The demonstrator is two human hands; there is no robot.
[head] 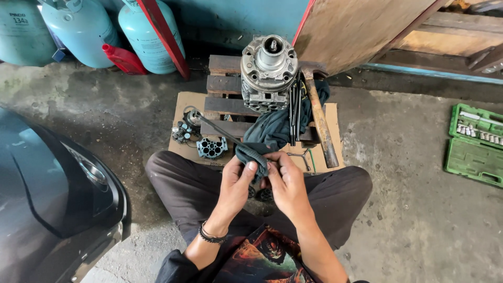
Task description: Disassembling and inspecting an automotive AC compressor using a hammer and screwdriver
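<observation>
You sat cross-legged on the concrete with both hands raised just in front of the wooden pallet point(225, 84), which serves here as the landmark. Your left hand point(237, 183) was curled shut around a bunched fold of the dark teal rag point(267, 137), thumb pressed on top of the cloth and the other fingers wrapped beneath it. Your right hand point(285, 181) was closed on the same bundle from the other side, its fingertips point(273, 157) pinching the rag's edge, so the cloth sat squeezed between both sets of fingers. A thin dark metal rod point(222, 132) ran out of the bundle toward the pallet's near left corner (whether its end lay inside the rag or only behind it, the view did not show). The rest of the rag trailed up onto the pallet.

On the pallet's far end stood a grey compressor body point(268, 71), and along the pallet's right side lay a hammer point(318, 118) with a wooden handle. Just left of the pallet, on the cardboard point(183, 152), sat a round metal plate with holes point(211, 148). Well to the right of the pallet lay an open green socket case point(476, 144); behind and left of the pallet stood pale blue gas cylinders point(84, 29).
</observation>
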